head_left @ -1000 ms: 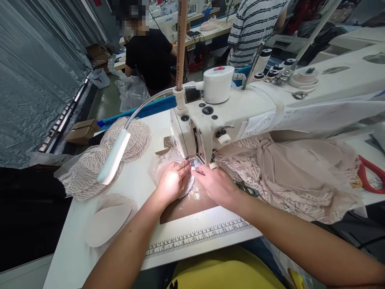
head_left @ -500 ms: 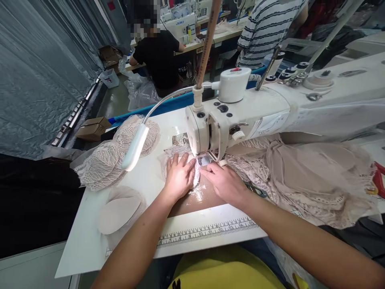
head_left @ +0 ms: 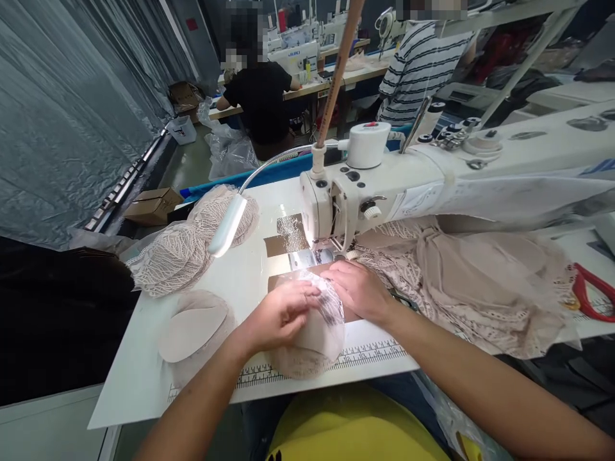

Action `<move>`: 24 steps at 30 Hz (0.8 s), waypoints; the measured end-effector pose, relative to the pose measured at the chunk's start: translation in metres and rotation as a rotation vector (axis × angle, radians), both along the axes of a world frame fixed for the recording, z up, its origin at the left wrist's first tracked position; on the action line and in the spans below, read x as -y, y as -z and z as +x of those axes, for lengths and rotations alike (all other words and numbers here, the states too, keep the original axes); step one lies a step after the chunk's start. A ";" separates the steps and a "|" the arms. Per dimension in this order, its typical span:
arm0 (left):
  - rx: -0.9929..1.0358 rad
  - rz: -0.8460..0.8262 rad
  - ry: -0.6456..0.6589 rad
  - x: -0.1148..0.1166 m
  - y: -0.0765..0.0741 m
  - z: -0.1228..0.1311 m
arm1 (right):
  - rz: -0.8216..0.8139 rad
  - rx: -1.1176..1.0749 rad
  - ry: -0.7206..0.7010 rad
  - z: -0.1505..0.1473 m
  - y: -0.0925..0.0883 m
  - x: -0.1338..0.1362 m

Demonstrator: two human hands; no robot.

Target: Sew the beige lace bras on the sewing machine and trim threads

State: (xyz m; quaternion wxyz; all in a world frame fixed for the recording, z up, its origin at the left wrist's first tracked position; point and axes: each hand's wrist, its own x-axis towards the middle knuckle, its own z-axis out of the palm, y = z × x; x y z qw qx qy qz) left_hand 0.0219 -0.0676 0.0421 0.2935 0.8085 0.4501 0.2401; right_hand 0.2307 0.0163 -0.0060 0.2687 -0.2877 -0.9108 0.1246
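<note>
Beige, nearly white under the light, one rounded piece (head_left: pixel 324 342) lies on the surface (head_left: pixel 127 378) just in front of my sewing machine (head_left: pixel 375 182). It is thin and soft, with patterned lace along its upper right side and sheer cloth towards its lower edge. It covers part of one brown sheet (head_left: pixel 354 315) and hides a stretch of one printed ruler (head_left: pixel 372 354).

I hold my left hand (head_left: pixel 283 310) half open over the piece, fingers bent towards the lace, thumb apart from them. My right hand (head_left: pixel 358 288) rests at its upper right edge, fingers together and slightly bent; I cannot tell whether they pinch the cloth.

To my left I count two overlapping lace stacks (head_left: pixel 170 262), one plain stack (head_left: pixel 192 333) nearer me, and one lamp (head_left: pixel 228 227). To my right lie one heap (head_left: pixel 461 256) of beige cloth and lace and one red handle (head_left: pixel 593 276). Two people work beyond, one in a black shirt (head_left: pixel 264 96), one in a striped shirt (head_left: pixel 416 70).
</note>
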 end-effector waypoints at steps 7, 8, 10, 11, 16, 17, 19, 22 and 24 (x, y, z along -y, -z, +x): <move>-0.269 0.190 -0.065 -0.023 0.025 0.011 | 0.017 0.160 0.026 0.000 -0.004 0.001; -0.297 0.211 -0.047 -0.027 0.026 0.013 | 0.026 0.205 0.037 0.000 -0.005 0.001; -0.342 0.225 -0.051 -0.032 0.024 0.018 | 0.045 0.284 0.071 0.000 -0.006 0.002; -0.362 0.222 -0.061 -0.033 0.022 0.019 | 0.053 0.310 0.090 0.000 -0.007 0.003; -0.463 0.185 -0.093 -0.034 0.018 0.019 | 0.034 0.374 0.126 -0.002 -0.011 0.003; -0.479 0.180 -0.092 -0.035 0.019 0.018 | 0.025 0.377 0.130 -0.002 -0.011 0.003; -0.500 0.174 -0.085 -0.037 0.021 0.016 | 0.015 0.377 0.140 -0.003 -0.012 0.003; -0.505 0.174 -0.059 -0.042 0.022 0.013 | 0.005 0.374 0.155 -0.005 -0.012 0.003; -0.505 0.167 -0.030 -0.047 0.021 0.010 | 0.003 0.363 0.166 -0.006 -0.012 0.004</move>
